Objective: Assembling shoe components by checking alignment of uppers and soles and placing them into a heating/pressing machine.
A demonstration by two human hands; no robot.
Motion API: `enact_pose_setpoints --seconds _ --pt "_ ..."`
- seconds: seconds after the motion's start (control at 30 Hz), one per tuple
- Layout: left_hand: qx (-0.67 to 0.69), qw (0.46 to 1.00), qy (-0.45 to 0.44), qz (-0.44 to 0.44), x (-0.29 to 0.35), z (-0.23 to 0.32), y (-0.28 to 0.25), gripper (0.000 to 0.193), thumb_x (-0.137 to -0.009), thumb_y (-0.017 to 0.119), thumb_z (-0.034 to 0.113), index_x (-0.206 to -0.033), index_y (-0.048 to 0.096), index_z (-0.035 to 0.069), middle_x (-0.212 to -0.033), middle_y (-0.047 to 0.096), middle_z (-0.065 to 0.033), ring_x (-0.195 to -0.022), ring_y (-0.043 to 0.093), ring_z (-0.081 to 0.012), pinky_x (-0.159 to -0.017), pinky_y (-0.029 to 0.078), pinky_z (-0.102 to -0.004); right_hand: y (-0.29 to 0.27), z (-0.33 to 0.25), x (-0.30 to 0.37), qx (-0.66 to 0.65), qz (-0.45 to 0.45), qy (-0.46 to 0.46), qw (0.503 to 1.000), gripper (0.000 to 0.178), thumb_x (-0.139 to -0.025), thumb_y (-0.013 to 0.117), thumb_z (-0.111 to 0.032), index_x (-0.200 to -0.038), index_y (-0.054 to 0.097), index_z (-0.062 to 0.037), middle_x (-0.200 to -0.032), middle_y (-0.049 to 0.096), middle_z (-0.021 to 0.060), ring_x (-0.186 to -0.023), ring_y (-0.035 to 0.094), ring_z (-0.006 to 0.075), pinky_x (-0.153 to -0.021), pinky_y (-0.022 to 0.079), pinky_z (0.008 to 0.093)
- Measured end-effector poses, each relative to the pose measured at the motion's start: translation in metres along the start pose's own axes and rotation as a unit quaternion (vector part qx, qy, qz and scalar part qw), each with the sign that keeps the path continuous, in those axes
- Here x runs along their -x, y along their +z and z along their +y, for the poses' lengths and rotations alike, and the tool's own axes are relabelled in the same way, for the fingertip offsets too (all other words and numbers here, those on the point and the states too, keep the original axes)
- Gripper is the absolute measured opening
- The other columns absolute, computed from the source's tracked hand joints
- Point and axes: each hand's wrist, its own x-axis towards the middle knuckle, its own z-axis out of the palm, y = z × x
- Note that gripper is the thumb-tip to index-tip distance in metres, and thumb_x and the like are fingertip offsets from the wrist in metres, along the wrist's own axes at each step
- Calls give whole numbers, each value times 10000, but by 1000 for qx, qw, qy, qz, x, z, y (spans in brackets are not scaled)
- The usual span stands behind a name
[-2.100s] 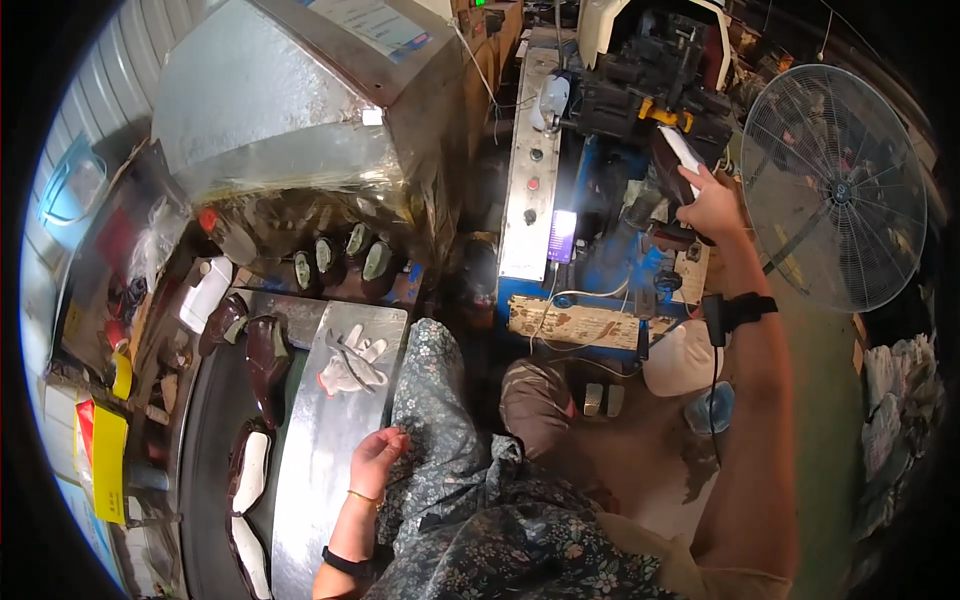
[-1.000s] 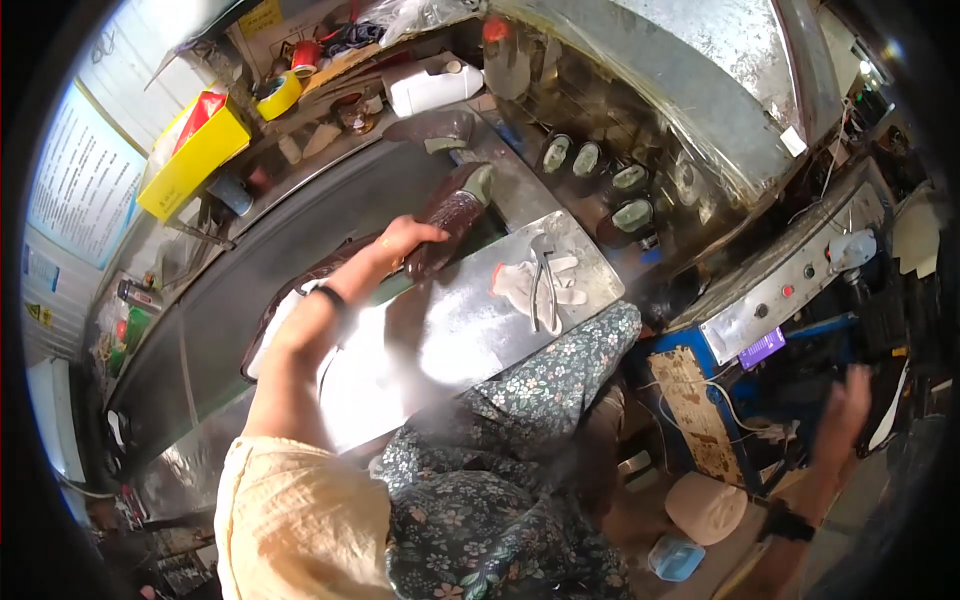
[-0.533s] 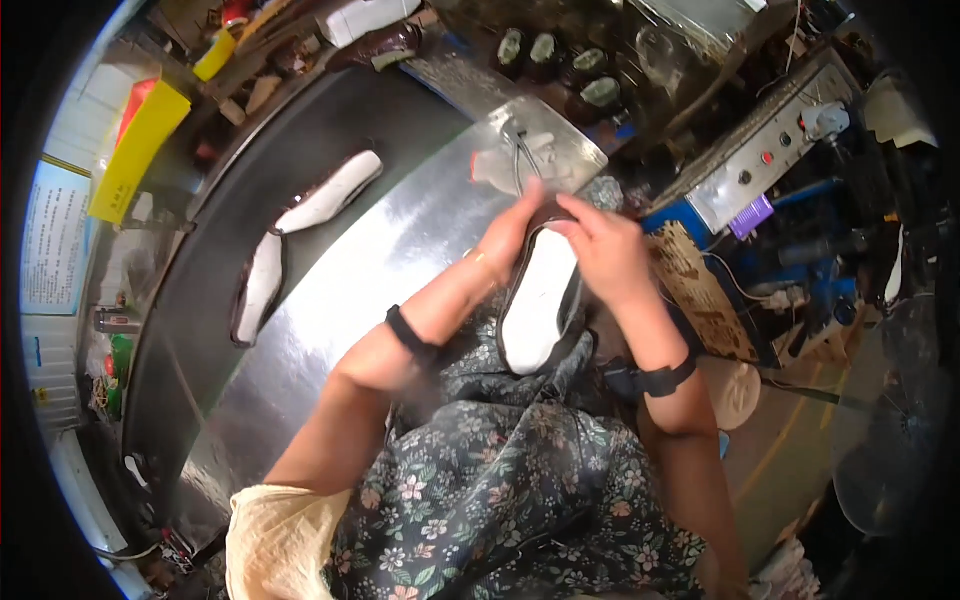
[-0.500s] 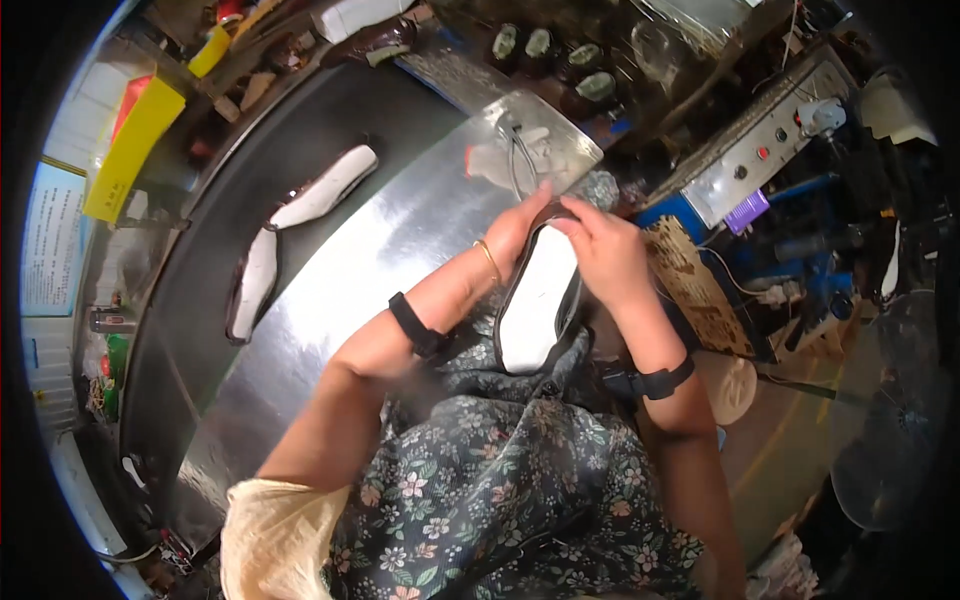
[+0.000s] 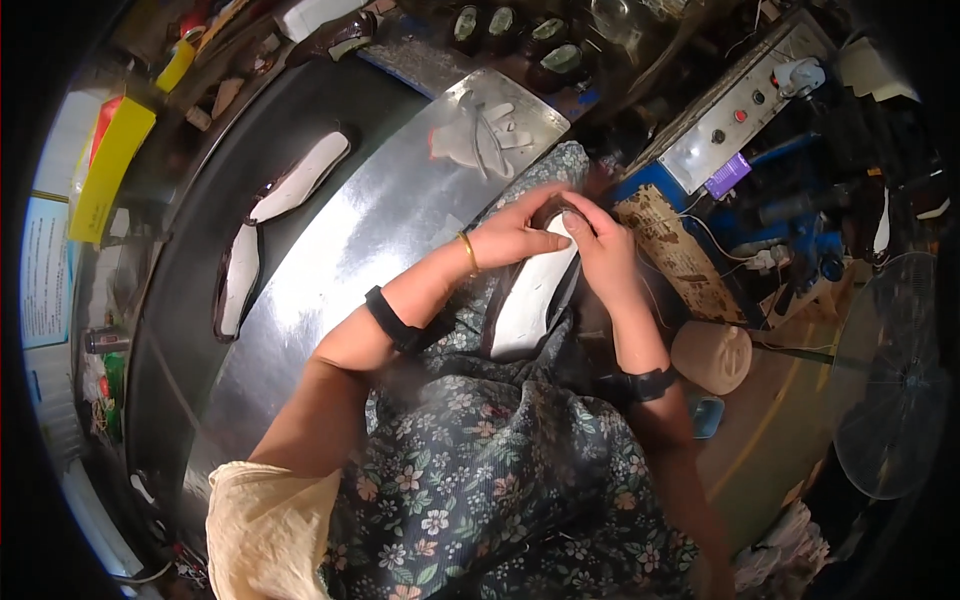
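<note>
Both my hands grip a dark brown shoe [image 5: 528,300] with its white underside facing up, above the floral apron on my lap. My left hand [image 5: 512,236] is closed round its far end from the left, thumb lying on the white bottom. My right hand [image 5: 606,258] closes on that same end from the right, thumb pressed near the dark edge. The shoe's near end slants toward me and touches the apron. Beyond my hands, metal pincers [image 5: 485,140] lie across a pale work glove [image 5: 458,143] on a shiny metal tabletop [image 5: 330,255].
Left of the tabletop, a black belt [image 5: 190,300] carries two shoes [image 5: 300,188], white bottoms up. Several dark shoes [image 5: 505,28] stand at the back. On the right are a machine panel with knobs [image 5: 728,125], a pale plastic container [image 5: 712,357] and a fan [image 5: 885,375].
My left thumb has come over onto the shoe's white bottom, and my right hand has shifted its grip at the far end. The whole view has moved slightly. Both hands keep hold of the shoe.
</note>
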Motion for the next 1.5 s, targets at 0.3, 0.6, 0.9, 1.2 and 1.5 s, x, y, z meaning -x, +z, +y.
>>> enact_pose_setpoints --seconds 0.3,0.6,0.9,1.2,1.5 --pt "-195 977 -32 80 8 -6 -18 580 -797 715 193 -1284 460 9 -1145 565 -143 -1090 525 -210 -945 412 -315 35 10 5 -14 -37 41 998 386 -883 645 -226 -1219 585 -45 -1003 670 211 -960 673 256 -803 500 328" --pt "34 991 -107 69 -8 -7 -44 448 -816 676 67 -1236 523 46 -1055 619 -47 -947 597 -141 -834 483 -275 14 27 56 -330 -68 173 926 222 -942 559 -117 -1093 629 30 -990 659 12 -887 580 78 -815 452 234" --pt "45 979 -129 148 45 -23 -26 487 -786 718 40 -1216 490 40 -1018 619 -62 -927 592 -154 -832 495 -287 62 -1 66 -176 -126 447 868 675 -998 245 -538 -1176 609 2 -942 684 123 -901 652 225 -828 497 335" --pt "-44 982 -137 122 10 -32 -29 507 -779 746 92 -1219 500 34 -981 623 -54 -856 588 -123 -763 489 -249 65 10 41 450 -53 -36 891 314 -959 422 -229 -826 551 25 -572 610 138 -511 621 358 -494 519 439" --pt "429 891 -140 53 22 -23 -46 455 -926 549 263 -1286 474 -6 -1204 588 -109 -1094 559 -206 -967 433 -337 54 5 92 -315 -103 233 914 621 -998 437 -305 -1489 148 -58 -1383 432 236 -1254 457 295 -1029 359 349"
